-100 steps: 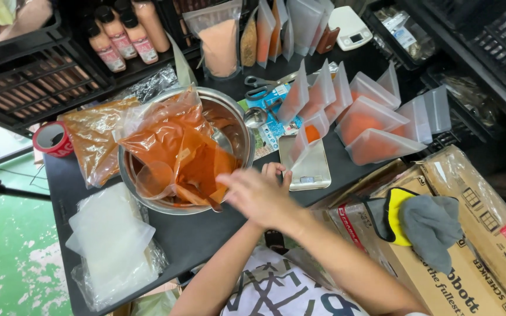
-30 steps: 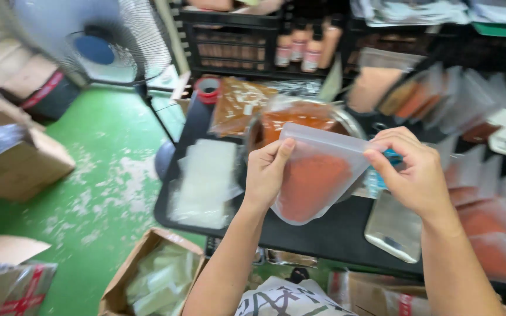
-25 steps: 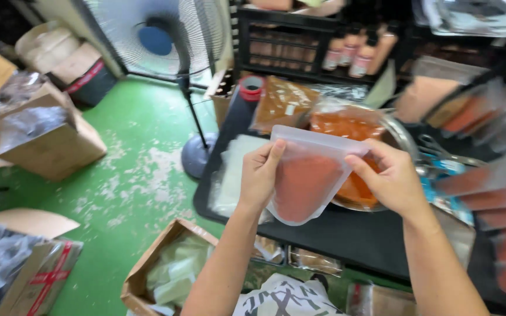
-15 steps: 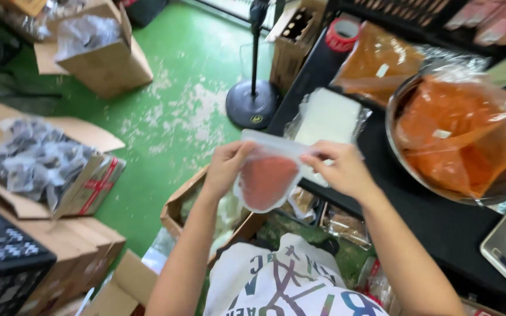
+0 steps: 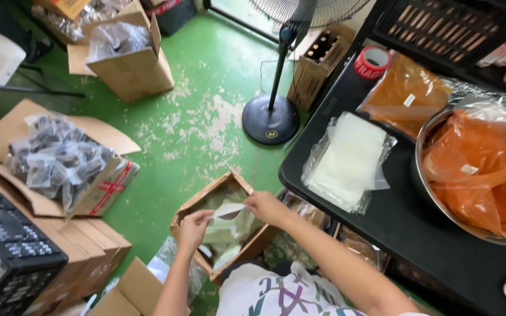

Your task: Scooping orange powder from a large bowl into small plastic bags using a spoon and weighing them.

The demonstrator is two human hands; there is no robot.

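Observation:
Both my hands hold a clear plastic pouch by its top corners, seen nearly edge-on. My left hand pinches its left corner and my right hand its right corner. The pouch hangs just over an open cardboard box on the green floor beside the table. That box holds several similar pouches. Whatever fills the pouch is hidden from this angle.
A black table on the right carries a stack of empty clear pouches, a metal bowl lined with an orange bag, and a red tape roll. A fan stand, other cardboard boxes and a black crate stand around.
The view swung from the table down to the floor. My hands carried the filled pouch left and down, from in front of the bowl to over the open box.

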